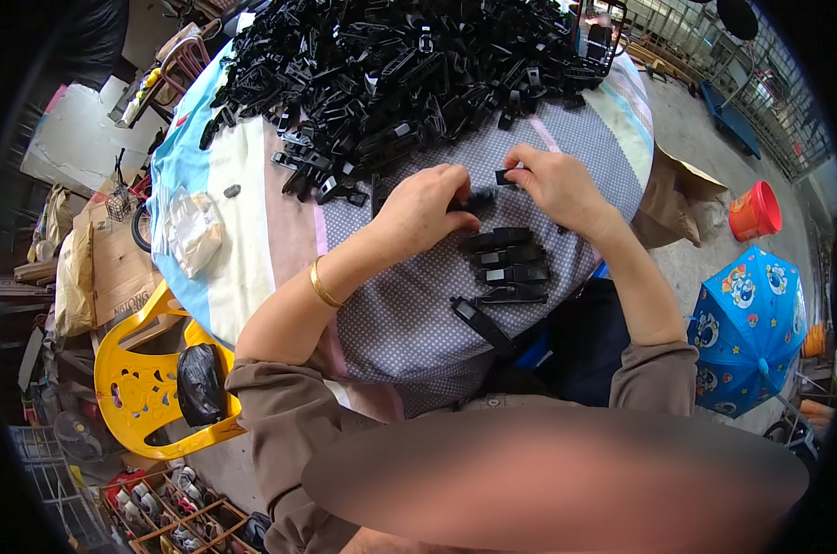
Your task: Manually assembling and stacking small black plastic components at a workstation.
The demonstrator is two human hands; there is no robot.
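Note:
My left hand point(420, 209), with a gold bangle on its wrist, is closed around a black plastic part point(479, 200); the fingers cover much of it. Beside it, my right hand point(559, 188) pinches a small black plastic piece point(504, 177) between thumb and fingers. A short gap separates the two pieces. Just below the hands, several similar black clip-like parts point(509, 253) lie stacked side by side on the cloth. One longer black part point(480, 323) rests at a slant near the table's front edge. What these parts are I cannot tell.
A big heap of black plastic parts point(382, 78) covers the far side of the cloth-covered table point(382, 342). A clear plastic bag point(195, 233) lies at the left. Around the table stand a yellow chair point(128, 383), a blue umbrella point(751, 319) and a red bucket point(755, 211).

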